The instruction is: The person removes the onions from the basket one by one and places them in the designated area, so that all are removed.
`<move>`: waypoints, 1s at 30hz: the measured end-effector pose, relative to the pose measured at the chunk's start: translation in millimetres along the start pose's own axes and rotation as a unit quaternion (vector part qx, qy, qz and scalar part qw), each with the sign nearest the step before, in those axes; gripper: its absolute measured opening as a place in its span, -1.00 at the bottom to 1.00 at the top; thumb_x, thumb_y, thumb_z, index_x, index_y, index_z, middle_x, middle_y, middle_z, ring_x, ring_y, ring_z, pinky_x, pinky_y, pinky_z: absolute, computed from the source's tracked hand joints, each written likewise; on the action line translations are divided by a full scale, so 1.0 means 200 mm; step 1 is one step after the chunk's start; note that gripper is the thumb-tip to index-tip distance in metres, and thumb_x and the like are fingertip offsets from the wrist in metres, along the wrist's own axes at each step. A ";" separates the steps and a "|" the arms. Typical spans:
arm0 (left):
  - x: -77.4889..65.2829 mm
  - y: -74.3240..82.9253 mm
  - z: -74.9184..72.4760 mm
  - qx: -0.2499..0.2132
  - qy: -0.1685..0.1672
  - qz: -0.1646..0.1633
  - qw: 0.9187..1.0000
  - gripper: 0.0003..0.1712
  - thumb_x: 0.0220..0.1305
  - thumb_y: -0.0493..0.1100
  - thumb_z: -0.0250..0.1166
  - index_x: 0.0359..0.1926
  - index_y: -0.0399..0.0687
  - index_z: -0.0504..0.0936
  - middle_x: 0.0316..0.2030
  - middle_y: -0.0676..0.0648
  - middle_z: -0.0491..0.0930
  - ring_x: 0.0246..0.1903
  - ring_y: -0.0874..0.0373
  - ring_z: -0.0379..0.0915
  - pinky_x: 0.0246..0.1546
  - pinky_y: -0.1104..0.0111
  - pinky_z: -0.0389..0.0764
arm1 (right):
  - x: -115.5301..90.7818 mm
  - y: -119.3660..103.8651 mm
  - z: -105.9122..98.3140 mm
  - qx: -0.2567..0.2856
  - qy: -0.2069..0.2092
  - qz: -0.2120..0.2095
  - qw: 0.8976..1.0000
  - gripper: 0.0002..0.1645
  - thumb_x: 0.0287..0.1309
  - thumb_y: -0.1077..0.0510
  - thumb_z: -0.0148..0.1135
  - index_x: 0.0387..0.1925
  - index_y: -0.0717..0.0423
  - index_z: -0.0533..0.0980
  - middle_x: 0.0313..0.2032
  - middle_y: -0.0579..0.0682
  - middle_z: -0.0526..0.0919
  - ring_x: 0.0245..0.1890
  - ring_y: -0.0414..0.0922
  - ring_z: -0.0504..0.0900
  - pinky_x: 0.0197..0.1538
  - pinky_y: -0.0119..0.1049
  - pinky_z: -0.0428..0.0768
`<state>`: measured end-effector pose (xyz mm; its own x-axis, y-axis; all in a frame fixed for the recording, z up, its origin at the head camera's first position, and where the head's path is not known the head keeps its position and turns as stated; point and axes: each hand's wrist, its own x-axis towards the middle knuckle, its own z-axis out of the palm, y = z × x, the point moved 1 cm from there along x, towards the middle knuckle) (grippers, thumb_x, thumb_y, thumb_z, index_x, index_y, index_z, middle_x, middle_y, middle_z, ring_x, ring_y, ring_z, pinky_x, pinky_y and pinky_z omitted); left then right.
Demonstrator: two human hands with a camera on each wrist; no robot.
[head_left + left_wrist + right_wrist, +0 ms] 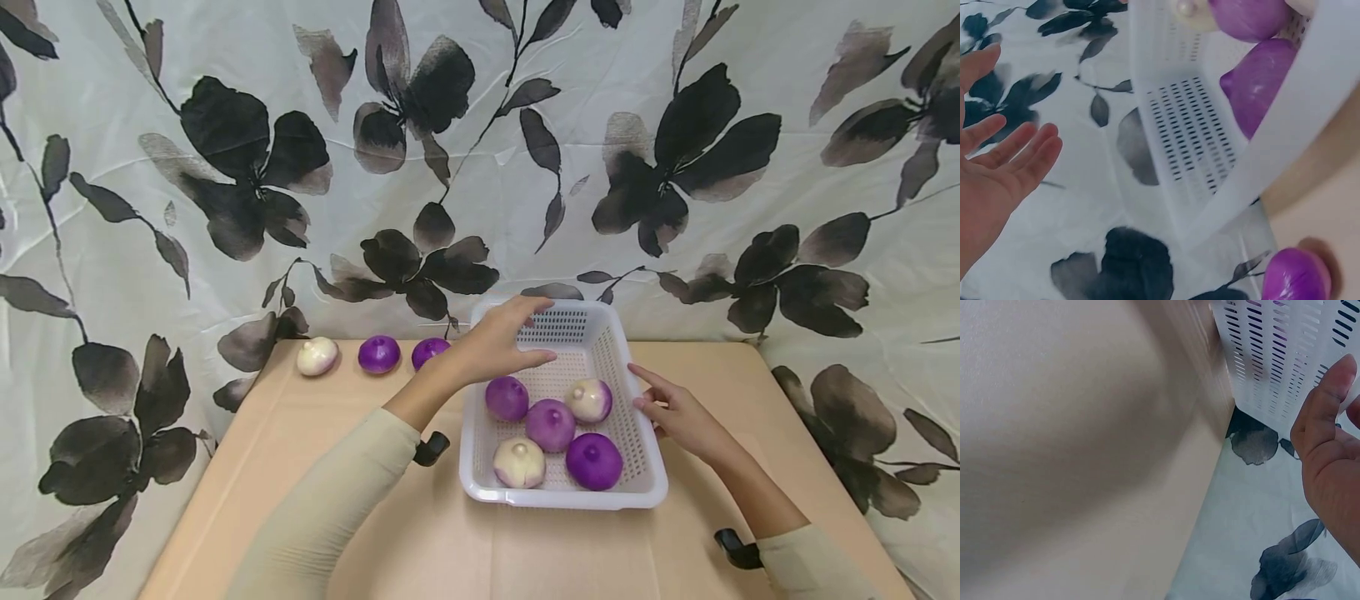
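A white perforated plastic basket (562, 497) stands on the table, its far end overlapping the back edge in the head view. Several onions sit in its near half, among them a deep purple onion (594, 462), a lighter purple onion (551, 425) and a mostly white onion (519, 462). My left hand (504, 337) hovers over the basket's far left corner, fingers and thumb spread, holding nothing; the left wrist view shows its bare palm. My right hand (675, 412) is at the right side wall, its extended fingertips right at the rim.
Left of the basket, along the table's back edge, lie a white onion (317, 356), a purple onion (378, 354) and another purple onion (430, 352), partly hidden by my left arm. A floral cloth (540, 208) hangs behind the table (360, 417).
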<state>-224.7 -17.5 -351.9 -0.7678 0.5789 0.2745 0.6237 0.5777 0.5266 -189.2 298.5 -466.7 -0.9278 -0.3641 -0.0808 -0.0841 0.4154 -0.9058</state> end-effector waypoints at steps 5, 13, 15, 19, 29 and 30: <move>0.07 -0.03 0.09 -0.051 -0.041 -0.028 0.997 -0.11 0.05 0.07 0.46 0.35 -0.09 0.31 0.23 -0.07 0.46 0.05 0.11 0.52 0.07 0.38 0.57 | -0.01 -0.01 0.01 0.004 0.001 0.002 1.000 -0.21 0.34 0.18 0.11 0.49 0.05 0.02 -0.26 0.27 0.44 -0.28 0.00 0.69 -0.38 -0.16 0.73; 0.13 -0.11 0.25 -0.114 -0.077 -0.078 0.987 -0.13 0.02 0.08 0.49 0.33 0.02 0.35 0.17 -0.08 0.52 0.08 0.02 0.55 0.01 0.38 0.58 | -0.03 -0.01 0.02 -0.005 0.009 0.003 1.000 -0.22 0.35 0.13 0.11 0.49 0.06 0.04 -0.26 0.21 0.44 -0.28 -0.05 0.69 -0.36 -0.16 0.73; 0.14 -0.13 0.28 -0.118 -0.088 -0.087 0.985 -0.14 0.01 0.08 0.49 0.32 0.04 0.36 0.16 -0.07 0.53 0.05 0.04 0.56 -0.03 0.41 0.59 | -0.03 -0.01 0.02 -0.006 0.011 0.006 1.000 -0.22 0.34 0.13 0.12 0.49 0.05 0.04 -0.25 0.23 0.44 -0.27 -0.03 0.69 -0.35 -0.16 0.73; 0.18 -0.16 0.34 -0.120 -0.108 -0.099 0.982 -0.15 0.00 0.07 0.50 0.30 -0.02 0.38 0.12 -0.10 0.55 0.03 0.03 0.58 -0.03 0.41 0.59 | -0.03 -0.01 0.02 -0.006 0.013 0.013 1.000 -0.22 0.33 0.12 0.13 0.49 -0.01 0.05 -0.22 0.26 0.45 -0.25 0.00 0.68 -0.34 -0.15 0.73; 0.21 -0.16 0.49 -0.121 -0.161 -0.148 0.968 -0.14 -0.08 0.04 0.55 0.27 0.03 0.41 0.14 -0.15 0.54 0.12 0.02 0.47 0.11 0.26 0.52 | -0.04 -0.01 0.02 -0.005 0.014 0.015 1.000 -0.22 0.33 0.12 0.13 0.49 0.00 0.06 -0.22 0.25 0.46 -0.26 -0.04 0.68 -0.34 -0.13 0.73; 0.22 -0.16 0.50 -0.118 -0.165 -0.151 0.968 -0.13 -0.09 0.04 0.55 0.27 0.03 0.40 0.15 -0.15 0.54 0.12 0.03 0.47 0.11 0.27 0.52 | -0.04 -0.01 0.02 -0.002 0.013 0.014 1.000 -0.22 0.33 0.13 0.13 0.48 0.01 0.06 -0.23 0.25 0.46 -0.27 -0.04 0.68 -0.35 -0.14 0.73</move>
<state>-263.3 46.6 -438.5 -0.7975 0.5784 -0.1714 0.2976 0.6243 0.7223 -180.6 297.2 -465.7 -0.9393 -0.3295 -0.0957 -0.0588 0.4293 -0.9012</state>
